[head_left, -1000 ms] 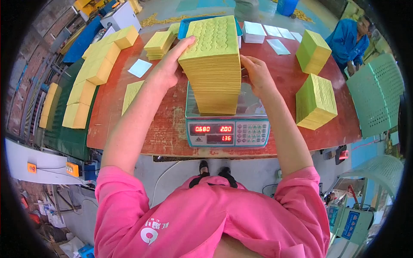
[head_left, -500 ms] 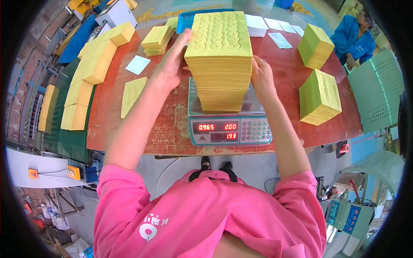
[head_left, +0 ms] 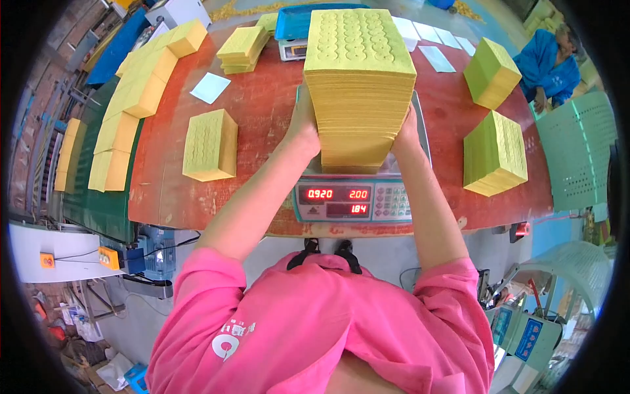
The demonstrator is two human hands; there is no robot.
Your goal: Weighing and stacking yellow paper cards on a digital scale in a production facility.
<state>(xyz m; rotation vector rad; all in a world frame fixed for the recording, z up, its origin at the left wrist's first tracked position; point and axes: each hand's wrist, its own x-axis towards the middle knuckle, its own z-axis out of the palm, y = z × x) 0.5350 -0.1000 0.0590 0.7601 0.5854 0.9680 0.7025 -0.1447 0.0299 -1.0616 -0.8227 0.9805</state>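
A tall stack of yellow embossed paper sheets (head_left: pixel 359 98) stands on the pan of a digital counter scale (head_left: pixel 348 199) in front of me. The top sheet carries rows of round, coin-like patterns. Against the stack's left side lies my left hand (head_left: pixel 304 126), its fingers partly hidden behind the paper. From the right, my right hand (head_left: pixel 405 133) holds the lower part of the same stack, most of its fingers out of sight. Red digits glow on the scale's display. Left of the scale sits a shorter yellow paper stack (head_left: pixel 210 146), apart from my hands.
Two yellow stacks (head_left: pixel 495 154) stand at the table's right. Loose piles (head_left: pixel 243 46), a blue-trayed scale (head_left: pixel 293 50) and white sheets (head_left: pixel 436 59) lie farther back. Yellow blocks (head_left: pixel 131 111) line the green surface on the left. A person in blue (head_left: pixel 548 65) sits at far right.
My left hand has come down from the stack's upper left edge to its lower side. The stack appears farther right in view, and the display digits have changed.
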